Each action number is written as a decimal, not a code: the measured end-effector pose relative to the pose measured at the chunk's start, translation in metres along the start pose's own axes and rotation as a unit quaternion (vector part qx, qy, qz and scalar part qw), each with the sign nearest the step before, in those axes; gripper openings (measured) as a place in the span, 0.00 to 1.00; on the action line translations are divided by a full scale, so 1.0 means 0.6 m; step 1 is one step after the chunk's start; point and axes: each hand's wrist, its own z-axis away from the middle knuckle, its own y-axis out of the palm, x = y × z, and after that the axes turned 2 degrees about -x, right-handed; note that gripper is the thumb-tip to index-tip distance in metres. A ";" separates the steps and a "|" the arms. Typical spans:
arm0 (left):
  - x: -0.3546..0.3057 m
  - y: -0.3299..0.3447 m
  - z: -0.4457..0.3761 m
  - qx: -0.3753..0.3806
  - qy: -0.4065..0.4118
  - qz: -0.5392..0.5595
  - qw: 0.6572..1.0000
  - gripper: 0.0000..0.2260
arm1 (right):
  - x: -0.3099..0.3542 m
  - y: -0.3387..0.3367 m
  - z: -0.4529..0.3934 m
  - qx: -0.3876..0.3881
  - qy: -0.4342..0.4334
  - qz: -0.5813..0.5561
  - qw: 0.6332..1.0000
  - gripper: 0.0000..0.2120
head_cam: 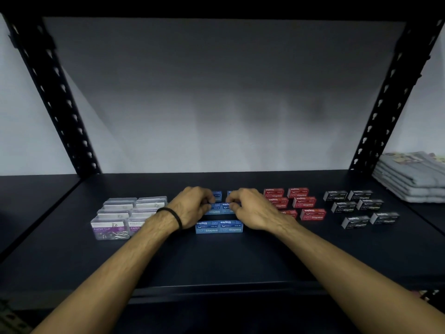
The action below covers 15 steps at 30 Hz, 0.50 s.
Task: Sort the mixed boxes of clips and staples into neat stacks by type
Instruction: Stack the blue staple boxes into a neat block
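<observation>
Four groups of small boxes sit in rows on a dark shelf [216, 259]. Clear plastic paper clip boxes [113, 225] are at the left, blue staple boxes [219, 226] in the middle, red staple boxes [305, 203] to their right, black staple boxes [356, 208] furthest right. My left hand [192, 204] and my right hand [252, 208] both rest on the middle row of blue boxes [220, 208], fingers curled and pinching its two boxes from either side. The back blue row is mostly hidden behind my fingers.
A stack of folded grey cloth [414, 179] lies at the shelf's right end. Black perforated uprights [55, 92] stand at both back corners, with a grey wall behind. The shelf's front edge runs below my forearms.
</observation>
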 end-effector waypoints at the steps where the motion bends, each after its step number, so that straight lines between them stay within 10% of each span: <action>1: 0.000 -0.002 0.002 0.002 -0.001 0.002 1.000 0.05 | 0.001 0.000 0.001 0.003 -0.001 -0.002 1.000 0.12; 15: -0.004 -0.023 0.024 0.068 -0.008 0.014 0.998 0.09 | 0.009 -0.008 0.018 0.037 0.006 -0.020 0.999 0.14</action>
